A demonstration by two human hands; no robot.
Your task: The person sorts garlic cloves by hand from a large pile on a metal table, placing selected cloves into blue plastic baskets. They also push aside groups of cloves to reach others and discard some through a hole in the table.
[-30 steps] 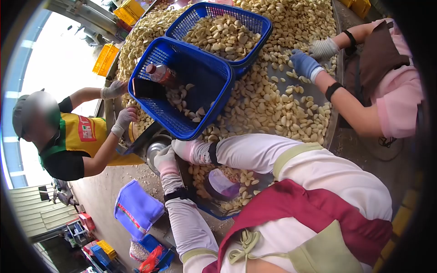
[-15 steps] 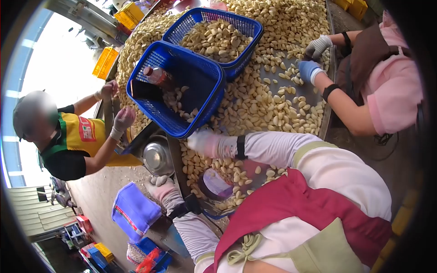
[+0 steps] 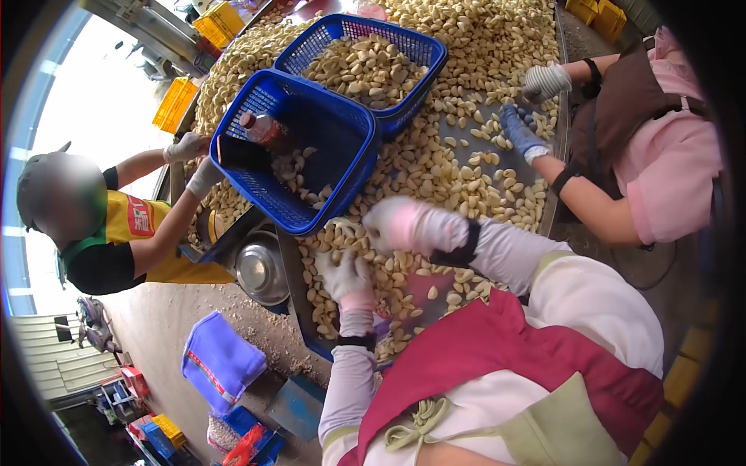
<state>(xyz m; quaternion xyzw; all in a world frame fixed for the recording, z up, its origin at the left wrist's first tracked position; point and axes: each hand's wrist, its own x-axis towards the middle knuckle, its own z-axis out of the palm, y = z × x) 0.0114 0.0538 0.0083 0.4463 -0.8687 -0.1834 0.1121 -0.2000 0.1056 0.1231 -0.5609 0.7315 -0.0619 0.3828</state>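
Observation:
My left hand (image 3: 346, 277), in a pale glove, rests over the loose peeled garlic cloves (image 3: 435, 182) on the metal table, its fingers bent and slightly apart. To its upper right is my right hand (image 3: 391, 224), also gloved and blurred by motion; its fingers cannot be made out. It hovers by the cloves, just below the near blue basket (image 3: 353, 175). That basket holds a bottle (image 3: 263, 128), a dark flat object (image 3: 242, 155) and some cloves. The far blue basket (image 3: 431, 85) is heaped with cloves.
A co-worker in a yellow apron (image 3: 148, 225) touches the near basket's left side. Another co-worker's gloved hands (image 3: 532, 116) are among cloves at the right. A metal bowl (image 3: 262, 268) is beside the table's left edge; a purple container (image 3: 223, 359) stands below it.
My left hand has moved from beside the metal bowl onto the cloves. My right hand has shifted right and slightly up. The yellow-aproned co-worker's hands have reached the near basket's side.

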